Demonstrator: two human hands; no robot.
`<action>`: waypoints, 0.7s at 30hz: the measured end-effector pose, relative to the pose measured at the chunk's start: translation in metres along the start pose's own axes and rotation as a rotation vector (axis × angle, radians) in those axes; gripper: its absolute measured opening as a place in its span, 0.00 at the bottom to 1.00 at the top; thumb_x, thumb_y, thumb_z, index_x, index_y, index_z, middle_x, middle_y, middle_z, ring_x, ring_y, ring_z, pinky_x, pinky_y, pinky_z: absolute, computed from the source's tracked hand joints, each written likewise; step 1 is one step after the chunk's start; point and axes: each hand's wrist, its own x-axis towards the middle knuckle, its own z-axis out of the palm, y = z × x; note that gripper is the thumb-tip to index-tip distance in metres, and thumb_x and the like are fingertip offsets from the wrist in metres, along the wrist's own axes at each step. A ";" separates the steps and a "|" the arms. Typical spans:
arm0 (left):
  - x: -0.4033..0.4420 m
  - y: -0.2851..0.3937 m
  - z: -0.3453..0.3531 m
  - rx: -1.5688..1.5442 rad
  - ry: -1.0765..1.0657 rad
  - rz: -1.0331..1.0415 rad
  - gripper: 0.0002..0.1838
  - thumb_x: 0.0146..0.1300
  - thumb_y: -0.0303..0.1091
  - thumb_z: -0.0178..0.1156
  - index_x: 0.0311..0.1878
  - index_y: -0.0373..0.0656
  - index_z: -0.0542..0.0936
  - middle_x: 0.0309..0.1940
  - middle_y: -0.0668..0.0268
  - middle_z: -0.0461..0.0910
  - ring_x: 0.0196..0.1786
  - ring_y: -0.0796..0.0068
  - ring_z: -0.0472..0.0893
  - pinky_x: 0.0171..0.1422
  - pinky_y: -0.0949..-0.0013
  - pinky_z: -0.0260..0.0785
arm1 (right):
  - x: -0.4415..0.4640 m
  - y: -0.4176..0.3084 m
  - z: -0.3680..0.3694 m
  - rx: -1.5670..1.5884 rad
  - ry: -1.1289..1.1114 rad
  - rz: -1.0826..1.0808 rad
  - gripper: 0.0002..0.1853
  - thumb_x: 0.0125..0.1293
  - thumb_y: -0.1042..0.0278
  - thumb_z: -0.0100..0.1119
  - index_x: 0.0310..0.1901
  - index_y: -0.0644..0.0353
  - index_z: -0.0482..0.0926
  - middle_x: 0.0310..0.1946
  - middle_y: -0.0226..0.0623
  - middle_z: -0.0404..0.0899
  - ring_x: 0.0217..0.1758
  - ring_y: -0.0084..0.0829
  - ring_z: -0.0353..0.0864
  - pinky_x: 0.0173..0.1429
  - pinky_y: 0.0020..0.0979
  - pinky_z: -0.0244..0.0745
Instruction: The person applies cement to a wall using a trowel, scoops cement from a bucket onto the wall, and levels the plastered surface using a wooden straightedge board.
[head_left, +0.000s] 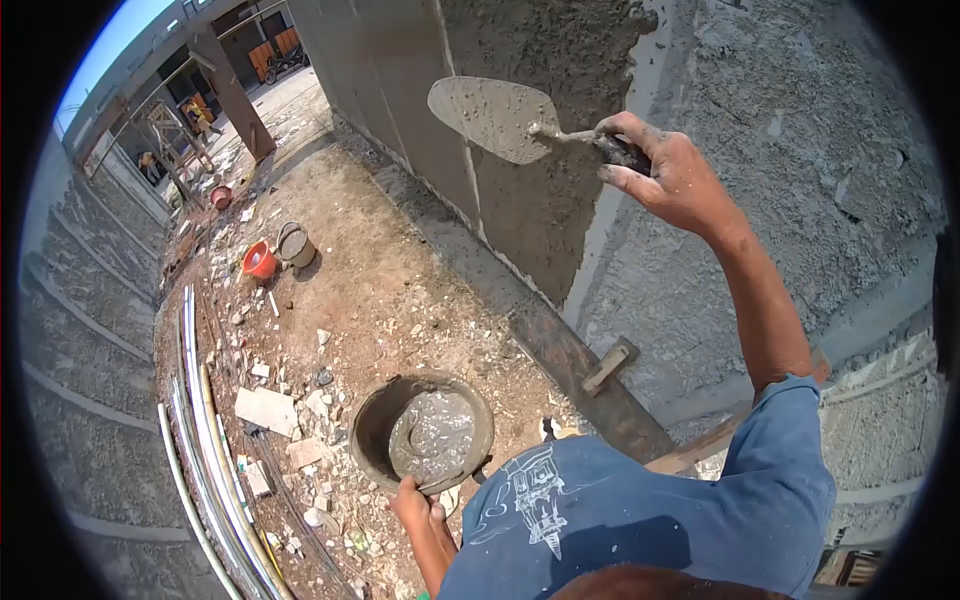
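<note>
My right hand [655, 165] is closed around the dark handle of a pointed trowel [492, 115], raised in front of the wall at the upper middle. Grey mortar speckles its broad blade. Behind it, a dark strip of fresh plaster [545, 215] covers part of the wall; I cannot tell whether the blade touches it. Low in the view, my left hand [420, 515] grips the near rim of a bucket [372, 440]. Wet grey mortar [437, 435] lies inside the bucket. The fingers under the rim are partly hidden.
A wooden float [608, 368] rests on a plank [565, 350] along the wall's foot. Long pipes [208, 430] and broken tile pieces [267, 410] lie on the left. Farther off stand an orange bucket [259, 262] and a dark bucket [297, 246]. A person [200, 117] is in the distance.
</note>
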 end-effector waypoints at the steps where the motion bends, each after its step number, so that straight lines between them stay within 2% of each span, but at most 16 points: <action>1: 0.003 -0.006 0.001 -0.134 -0.046 0.057 0.21 0.55 0.19 0.49 0.55 0.36 0.71 0.38 0.63 0.76 0.30 0.72 0.78 0.23 0.70 0.71 | -0.021 -0.010 0.038 -0.100 -0.082 -0.117 0.20 0.59 0.61 0.64 0.53 0.49 0.76 0.28 0.37 0.78 0.32 0.38 0.82 0.36 0.40 0.75; 2: -0.006 -0.001 0.003 -0.133 -0.060 0.108 0.12 0.55 0.21 0.51 0.43 0.35 0.72 0.32 0.62 0.74 0.26 0.70 0.77 0.22 0.68 0.72 | -0.044 -0.020 0.080 -0.190 -0.157 -0.247 0.20 0.57 0.62 0.66 0.52 0.48 0.76 0.30 0.37 0.79 0.33 0.39 0.82 0.37 0.41 0.76; 3: -0.014 0.004 0.006 -0.132 -0.074 0.159 0.03 0.54 0.24 0.52 0.32 0.34 0.73 0.26 0.62 0.73 0.22 0.68 0.76 0.20 0.66 0.72 | -0.065 -0.040 0.111 -0.216 -0.318 -0.277 0.19 0.56 0.67 0.64 0.51 0.46 0.76 0.33 0.39 0.80 0.37 0.45 0.83 0.38 0.45 0.78; 4: -0.020 0.011 0.003 -0.118 -0.115 0.068 0.25 0.53 0.18 0.50 0.58 0.37 0.69 0.36 0.64 0.73 0.29 0.72 0.76 0.29 0.68 0.76 | -0.084 -0.050 0.150 -0.233 -0.408 -0.322 0.19 0.58 0.71 0.59 0.53 0.44 0.76 0.33 0.39 0.79 0.37 0.45 0.83 0.38 0.43 0.78; 6: -0.020 0.014 -0.003 -0.104 -0.189 0.116 0.27 0.51 0.16 0.49 0.58 0.37 0.69 0.36 0.64 0.73 0.30 0.72 0.75 0.31 0.68 0.76 | -0.121 -0.072 0.222 -0.241 -0.457 -0.397 0.18 0.62 0.71 0.54 0.54 0.50 0.77 0.34 0.41 0.79 0.39 0.43 0.84 0.40 0.42 0.78; 7: -0.017 0.013 -0.005 -0.134 -0.216 0.125 0.27 0.50 0.16 0.49 0.58 0.37 0.69 0.36 0.65 0.73 0.31 0.73 0.75 0.35 0.69 0.76 | -0.132 -0.089 0.244 -0.227 -0.553 -0.407 0.17 0.63 0.70 0.54 0.54 0.51 0.77 0.34 0.41 0.79 0.41 0.40 0.84 0.43 0.41 0.77; 9: -0.023 0.016 -0.009 -0.144 -0.268 0.222 0.26 0.50 0.16 0.49 0.57 0.36 0.69 0.38 0.64 0.74 0.33 0.72 0.76 0.38 0.69 0.76 | -0.150 -0.123 0.247 -0.236 -0.501 -0.588 0.18 0.63 0.70 0.53 0.55 0.50 0.78 0.35 0.39 0.78 0.41 0.39 0.84 0.45 0.41 0.76; 11: -0.033 0.022 -0.013 -0.193 -0.290 0.266 0.26 0.50 0.16 0.50 0.57 0.35 0.69 0.40 0.62 0.75 0.35 0.71 0.77 0.39 0.69 0.76 | -0.144 -0.137 0.224 -0.157 -0.458 -0.631 0.18 0.63 0.69 0.53 0.55 0.49 0.78 0.35 0.37 0.78 0.41 0.37 0.83 0.45 0.41 0.75; 12: -0.037 0.025 -0.020 -0.175 -0.292 0.206 0.26 0.50 0.16 0.50 0.57 0.36 0.69 0.41 0.62 0.75 0.35 0.71 0.77 0.38 0.69 0.76 | -0.138 -0.139 0.211 -0.117 -0.440 -0.651 0.18 0.63 0.69 0.53 0.56 0.48 0.78 0.35 0.36 0.78 0.40 0.37 0.83 0.45 0.41 0.74; 15: -0.054 0.033 -0.025 -0.220 -0.256 0.271 0.28 0.50 0.16 0.51 0.59 0.38 0.68 0.35 0.64 0.73 0.32 0.74 0.75 0.33 0.72 0.74 | -0.125 -0.135 0.206 -0.201 -0.260 -0.622 0.17 0.64 0.67 0.54 0.55 0.47 0.78 0.32 0.35 0.77 0.38 0.37 0.83 0.41 0.41 0.73; 17: -0.060 0.036 -0.026 -0.225 -0.261 0.276 0.29 0.50 0.16 0.52 0.60 0.38 0.68 0.36 0.64 0.73 0.32 0.75 0.75 0.31 0.74 0.73 | -0.125 -0.124 0.231 -0.239 -0.413 -0.580 0.18 0.62 0.65 0.58 0.55 0.49 0.79 0.32 0.39 0.80 0.36 0.42 0.84 0.40 0.44 0.75; 18: -0.045 0.028 -0.037 -0.180 -0.256 0.253 0.31 0.50 0.15 0.51 0.61 0.38 0.67 0.39 0.63 0.74 0.35 0.75 0.76 0.36 0.73 0.73 | -0.137 -0.130 0.245 -0.179 -0.522 -0.558 0.19 0.61 0.63 0.59 0.55 0.49 0.80 0.31 0.42 0.81 0.37 0.44 0.84 0.41 0.44 0.76; 19: -0.040 0.022 -0.030 -0.292 -0.227 0.413 0.19 0.53 0.16 0.52 0.50 0.35 0.72 0.29 0.65 0.75 0.28 0.74 0.77 0.32 0.68 0.75 | -0.147 -0.137 0.260 -0.120 -0.630 -0.541 0.20 0.60 0.62 0.61 0.55 0.50 0.80 0.31 0.44 0.82 0.37 0.46 0.83 0.42 0.45 0.76; 21: -0.042 0.023 -0.030 -0.276 -0.218 0.476 0.22 0.54 0.16 0.53 0.54 0.34 0.71 0.33 0.64 0.76 0.31 0.74 0.77 0.36 0.70 0.74 | -0.159 -0.151 0.279 -0.018 -0.771 -0.499 0.21 0.58 0.58 0.63 0.54 0.50 0.81 0.33 0.46 0.83 0.39 0.49 0.83 0.46 0.46 0.77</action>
